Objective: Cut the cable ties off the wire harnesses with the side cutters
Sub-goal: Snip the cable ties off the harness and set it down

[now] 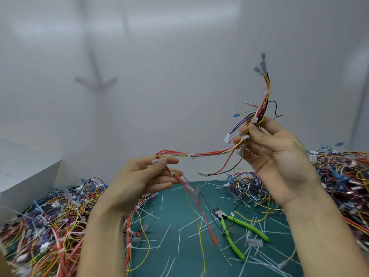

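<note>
I hold one wire harness (211, 153) of red, yellow and white wires up in the air between both hands. My left hand (139, 180) pinches its left end, from which loose red and yellow wires hang down. My right hand (279, 154) pinches the harness near a white cable tie (255, 120), and a branch rises above it with another white tie (267, 92). A third tie (192, 155) sits mid-span. The green-handled side cutters (233, 226) lie on the mat below, untouched.
A teal cutting mat (179, 246) is strewn with several cut white tie pieces. A heap of harnesses (46, 226) lies at the left, another heap (343, 180) at the right. A white box (26, 172) stands at the far left before a white wall.
</note>
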